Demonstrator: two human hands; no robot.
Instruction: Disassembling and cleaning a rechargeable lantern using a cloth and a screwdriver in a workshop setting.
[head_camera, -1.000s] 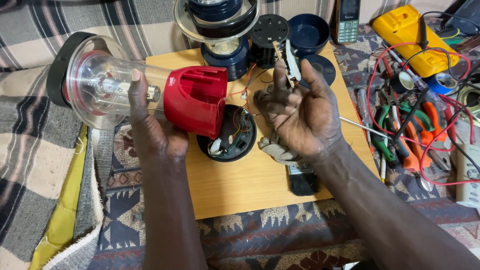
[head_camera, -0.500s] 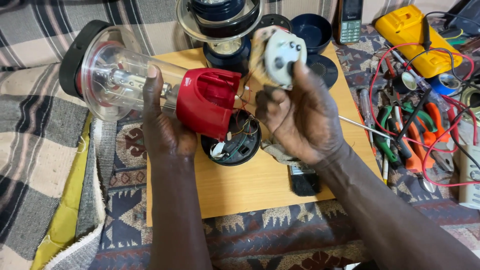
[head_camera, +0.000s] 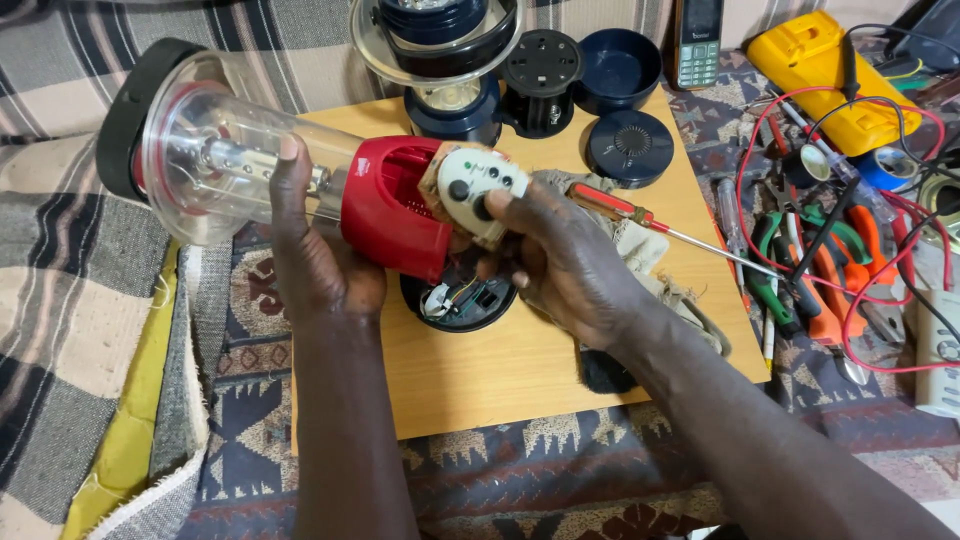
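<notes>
Head cam, near first: left grip (head_camera: 320, 270) is wrapped under and around the lantern (head_camera: 385, 205), thumb up on the clear globe (head_camera: 200, 150), palm on the red base. Lantern is lying sideways in mid-air, black top cap pointing away to that grip's outer side. Right grip (head_camera: 565, 265) pinches the white switch panel (head_camera: 480, 185) w/ fingertips, holding it against the open end of the red base. Both grips closed on their parts, nothing loose.

Step, as I read it: panel being lined up w/ the base end, not seated flush; it sits a bit tilted. Next move calls for squaring the panel to the opening and keeping any wires clear of the seam; can't see the wiring behind it.

Directly below the grips: black round bottom plate (head_camera: 460, 305) on the wooden counter (head_camera: 480, 400), wires showing inside. Just beyond the right grip: red-handled screwdriver (head_camera: 610, 205) on a rag (head_camera: 650, 255).

Farther out: dark blue lantern parts (head_camera: 440, 60), round blue lid (head_camera: 628, 145). Outer side of the right grip: pliers (head_camera: 830, 285) and red leads (head_camera: 745, 170), crowded. Open room is on the counter's near edge, under the wrists.
</notes>
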